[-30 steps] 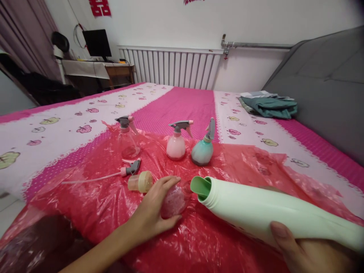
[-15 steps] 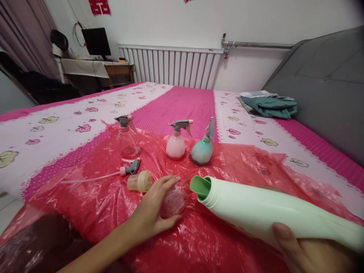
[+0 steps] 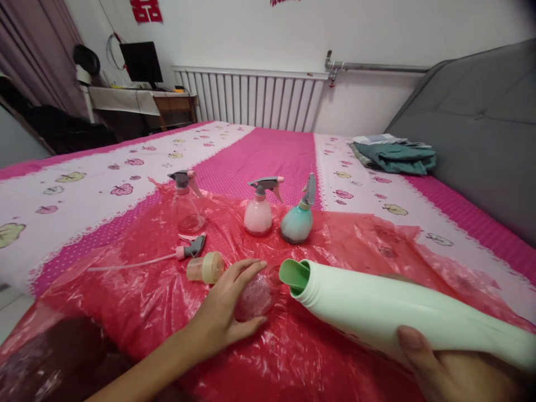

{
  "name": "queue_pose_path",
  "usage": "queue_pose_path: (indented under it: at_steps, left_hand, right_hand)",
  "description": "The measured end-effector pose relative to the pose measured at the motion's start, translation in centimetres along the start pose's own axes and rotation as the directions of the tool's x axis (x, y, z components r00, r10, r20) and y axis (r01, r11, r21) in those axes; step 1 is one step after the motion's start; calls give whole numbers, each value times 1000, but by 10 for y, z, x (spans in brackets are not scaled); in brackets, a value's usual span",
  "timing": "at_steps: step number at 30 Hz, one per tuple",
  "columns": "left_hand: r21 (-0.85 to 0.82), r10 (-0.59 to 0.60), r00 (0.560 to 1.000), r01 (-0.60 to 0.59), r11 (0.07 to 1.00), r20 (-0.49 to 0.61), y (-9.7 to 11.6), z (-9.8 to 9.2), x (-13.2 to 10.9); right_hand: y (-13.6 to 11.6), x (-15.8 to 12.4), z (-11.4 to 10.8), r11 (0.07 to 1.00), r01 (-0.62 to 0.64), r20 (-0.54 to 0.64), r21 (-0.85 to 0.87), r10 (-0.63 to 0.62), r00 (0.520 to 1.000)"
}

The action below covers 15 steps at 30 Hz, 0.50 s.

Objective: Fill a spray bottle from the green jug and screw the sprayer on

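My left hand (image 3: pixel 228 310) is wrapped round a clear pinkish spray bottle (image 3: pixel 256 295) without its head, tilted with its mouth to the right. In my right hand (image 3: pixel 456 363) is a large pale green detergent bottle (image 3: pixel 389 307), tipped so its green spout (image 3: pixel 294 273) meets the small bottle's mouth. Whether liquid is flowing I cannot tell. Left of my left hand lie a measuring cap (image 3: pixel 205 268) and a loose spray head (image 3: pixel 191 247) with a long tube. Behind stand a clear spray bottle (image 3: pixel 188 206), a pink spray bottle (image 3: pixel 258 209) and a teal spray bottle (image 3: pixel 297 222).
A crinkled red plastic sheet (image 3: pixel 343 357) covers the near part of a pink patterned bed (image 3: pixel 280 151). Folded clothes (image 3: pixel 393 153) lie at the right by a grey headboard (image 3: pixel 473 117). A radiator (image 3: pixel 251 97) and a desk (image 3: pixel 125 100) with a monitor (image 3: pixel 141 63) are at the back.
Both hands and both bottles keep nearly the same places. The view has shifted very slightly.
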<state>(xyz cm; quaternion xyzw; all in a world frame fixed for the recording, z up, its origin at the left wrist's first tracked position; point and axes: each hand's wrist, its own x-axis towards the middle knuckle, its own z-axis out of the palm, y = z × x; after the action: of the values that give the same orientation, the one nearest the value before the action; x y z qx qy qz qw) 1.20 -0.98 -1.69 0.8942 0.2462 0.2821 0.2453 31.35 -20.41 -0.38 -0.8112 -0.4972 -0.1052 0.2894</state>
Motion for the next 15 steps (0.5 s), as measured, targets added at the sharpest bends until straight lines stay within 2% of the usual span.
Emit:
queue_pose_path:
  at_steps: [5,12,15]
  left_hand:
    - [2,6,1000,-6,1000,6,1,-1,1]
    - [-17,3,1000,-3,1000,20,0,-1,0]
    - [-15,5,1000,-5,1000,12,-1,-1,0]
  right_hand:
    - [-2,2,-3,999,32,12,-22,-31,999]
    - [-6,11,-10,978,183,55,-103,-178,983]
    - [-9,12,-10,974,179,42,-138,-175,984]
